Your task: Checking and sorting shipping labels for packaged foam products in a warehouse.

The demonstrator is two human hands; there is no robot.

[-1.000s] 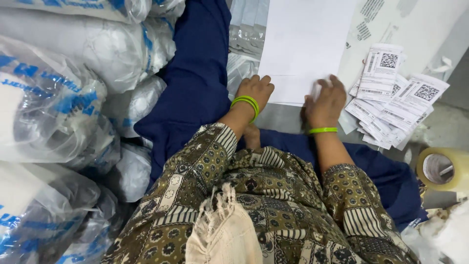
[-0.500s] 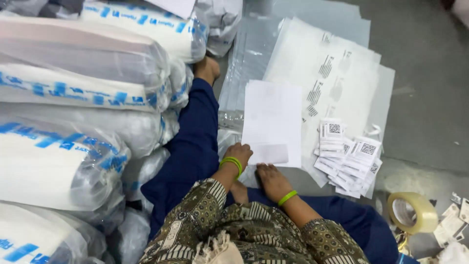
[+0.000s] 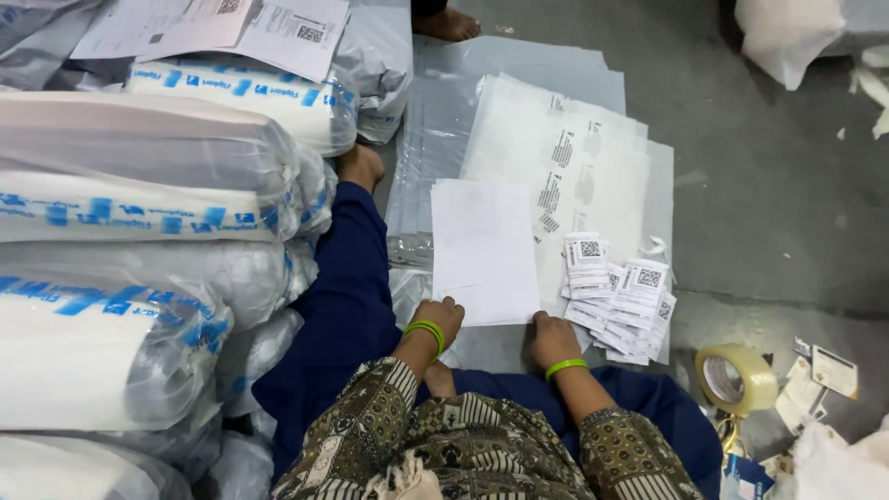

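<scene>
Seated on the floor, a person rests the left hand (image 3: 439,315) on the near-left corner of a blank white sheet (image 3: 483,250), fingers seemingly curled, pinching nothing; its long axis runs far. The right hand (image 3: 550,339) lies flat, touching the label stack (image 3: 619,294).

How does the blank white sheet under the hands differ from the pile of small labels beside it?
The blank white sheet is one large, plain rectangle lying flat; the label pile is many small slips, fanned and overlapping, each printed with a square code. The left hand rests on the sheet's near corner, while the right hand lies next to the labels. Both are white paper on grey plastic bags.
</scene>
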